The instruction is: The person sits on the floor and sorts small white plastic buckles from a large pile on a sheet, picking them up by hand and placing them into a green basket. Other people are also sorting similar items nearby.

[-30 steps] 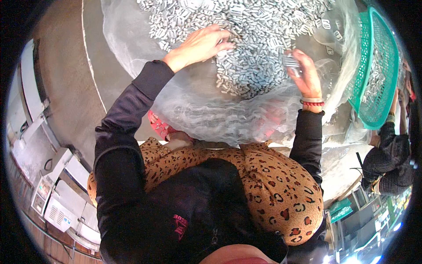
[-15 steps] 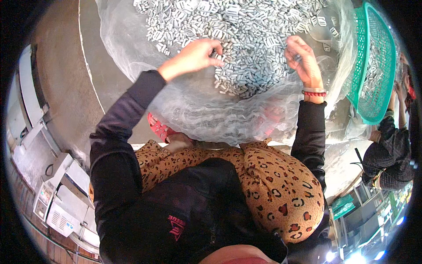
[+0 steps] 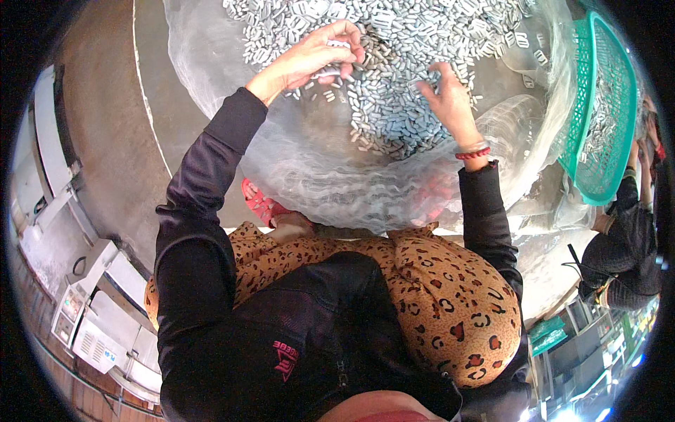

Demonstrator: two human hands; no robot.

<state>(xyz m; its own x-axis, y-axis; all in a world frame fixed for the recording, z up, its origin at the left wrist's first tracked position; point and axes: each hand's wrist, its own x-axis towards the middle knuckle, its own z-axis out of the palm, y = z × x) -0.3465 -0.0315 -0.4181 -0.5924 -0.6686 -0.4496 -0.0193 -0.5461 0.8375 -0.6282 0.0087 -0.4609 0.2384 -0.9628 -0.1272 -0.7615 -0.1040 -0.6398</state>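
Observation:
Small grey pellet-like pieces (image 3: 394, 116) lie heaped on a pale translucent mesh sheet (image 3: 309, 183), mixed with slotted grey buckles (image 3: 520, 40). Over the left side of the heap is my left hand (image 3: 309, 58), its fingers curled around what looks like pale slotted buckles; the fingers partly hide them. My right hand (image 3: 451, 105) reaches into the heap from the right, thumb and forefinger apart, close to a slotted piece near the thumb tip. I cannot make out anything held in it.
At the right stands a green plastic basket (image 3: 582, 105) with more small grey pieces inside. Beyond it another person (image 3: 619, 267) in dark clothes bends forward. White machines (image 3: 105, 330) stand at the far left. Red sandals (image 3: 259, 204) show at the mesh's near edge.
My left hand has moved up and slightly right, and its fingers have curled. My right hand has come left and down toward the heap, its fingers opening from a curl.

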